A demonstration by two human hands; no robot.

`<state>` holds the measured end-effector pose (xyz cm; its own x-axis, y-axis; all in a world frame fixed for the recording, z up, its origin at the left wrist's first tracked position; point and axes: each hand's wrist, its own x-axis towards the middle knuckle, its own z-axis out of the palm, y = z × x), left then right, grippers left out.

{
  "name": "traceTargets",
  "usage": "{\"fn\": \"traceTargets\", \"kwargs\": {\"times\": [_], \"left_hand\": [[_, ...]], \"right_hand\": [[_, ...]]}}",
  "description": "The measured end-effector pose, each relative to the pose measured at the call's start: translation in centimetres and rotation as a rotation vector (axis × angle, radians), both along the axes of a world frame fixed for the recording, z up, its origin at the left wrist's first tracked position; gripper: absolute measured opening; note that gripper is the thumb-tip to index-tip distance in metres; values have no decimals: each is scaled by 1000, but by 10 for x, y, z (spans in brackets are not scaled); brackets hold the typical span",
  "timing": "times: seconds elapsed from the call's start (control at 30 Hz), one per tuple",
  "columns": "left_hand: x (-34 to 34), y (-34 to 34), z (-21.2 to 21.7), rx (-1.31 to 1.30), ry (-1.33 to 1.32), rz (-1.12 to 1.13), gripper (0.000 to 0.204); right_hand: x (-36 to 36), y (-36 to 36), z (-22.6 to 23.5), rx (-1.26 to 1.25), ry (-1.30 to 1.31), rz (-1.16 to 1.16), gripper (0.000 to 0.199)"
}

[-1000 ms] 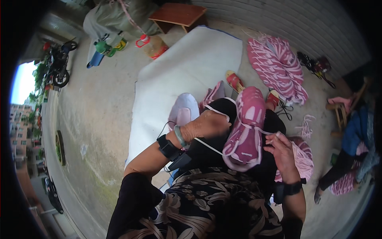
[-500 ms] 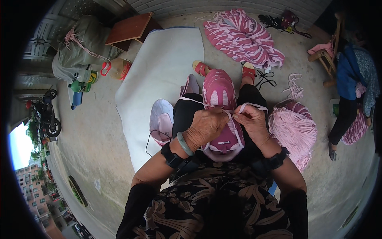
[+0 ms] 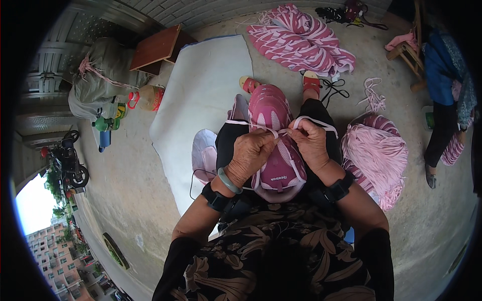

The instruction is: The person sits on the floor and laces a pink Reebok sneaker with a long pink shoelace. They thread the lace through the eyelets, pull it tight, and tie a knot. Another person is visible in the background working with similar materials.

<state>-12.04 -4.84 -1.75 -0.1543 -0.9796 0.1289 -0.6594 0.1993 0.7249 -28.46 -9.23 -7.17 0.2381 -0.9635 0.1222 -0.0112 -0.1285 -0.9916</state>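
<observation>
A magenta-and-pink sneaker rests on my lap between my thighs, toe pointing away. Over its tongue my left hand is closed, pinching a pale pink shoelace. Opposite it, my right hand also pinches the lace between thumb and fingers. A short stretch of lace runs between the two hands, and loose ends trail over both of my thighs. To the left of my leg lies another shoe piece with a white lining, and a second pink piece shows beside my knee.
A white sheet covers the floor ahead on the left. Bundled pink shoe pieces lie beyond my feet. More pieces and a pile of pink laces sit to my right. Another person is at the far right. Bottles stand left.
My view has tilted slightly. My hands have drawn a little apart, with lace now visible between them; both keep their pinch.
</observation>
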Motion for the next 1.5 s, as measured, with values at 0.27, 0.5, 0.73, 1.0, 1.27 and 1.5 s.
{"fn": "traceTargets", "kwargs": {"times": [0.27, 0.5, 0.73, 1.0, 1.27, 1.5], "left_hand": [[0, 3, -5, 29, 132, 64, 8], [17, 30, 0, 329, 889, 460, 14], [27, 39, -14, 449, 1088, 484, 12], [13, 28, -20, 267, 996, 382, 4], [7, 28, -40, 98, 819, 403, 10], [8, 27, -38, 53, 617, 400, 14]], "right_hand": [[2, -4, 9, -444, 219, 30, 14], [3, -9, 12, -404, 307, 115, 15], [-12, -1, 12, -77, 405, 35, 27], [8, 13, 70, -782, 746, 501, 25], [11, 25, 69, -875, 1007, 468, 54], [6, 21, 64, -828, 1022, 404, 59]]}}
